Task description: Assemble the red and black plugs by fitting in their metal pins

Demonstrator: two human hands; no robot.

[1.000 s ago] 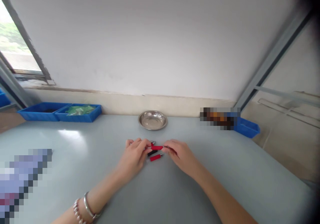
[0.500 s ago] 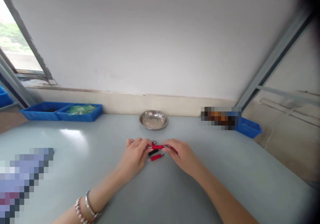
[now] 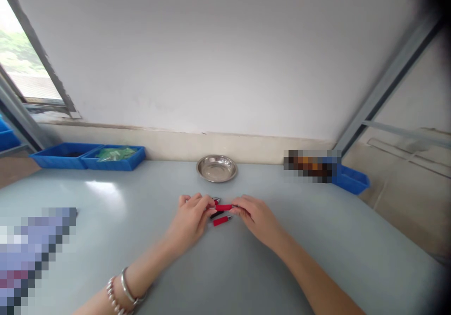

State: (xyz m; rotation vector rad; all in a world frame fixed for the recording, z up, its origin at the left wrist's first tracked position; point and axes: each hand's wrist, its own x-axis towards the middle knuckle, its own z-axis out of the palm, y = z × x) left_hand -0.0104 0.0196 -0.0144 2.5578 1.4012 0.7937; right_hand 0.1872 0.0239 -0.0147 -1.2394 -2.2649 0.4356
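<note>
Between my two hands, just above the table, is a red pen (image 3: 223,207) lying nearly level. My left hand (image 3: 193,214) pinches its left end, and my right hand (image 3: 251,214) has its fingers closed round the silver right end. Below it on the table lies a second red pen piece (image 3: 221,221) with a silver tip. A black pen part (image 3: 216,215) shows partly under the held pen. Behind the left fingertips, another red and silver piece (image 3: 216,200) is mostly hidden.
A round metal dish (image 3: 217,168) stands by the wall. Blue trays (image 3: 116,164) sit at the back left, one with a green plastic bag (image 3: 116,153). Another blue bin (image 3: 352,179) is at the back right, beside a blurred-out item. A pixelated object (image 3: 31,244) lies at the left.
Almost nothing differs. Both hands keep the same hold on the red pen, and the whole view has shifted very slightly.
</note>
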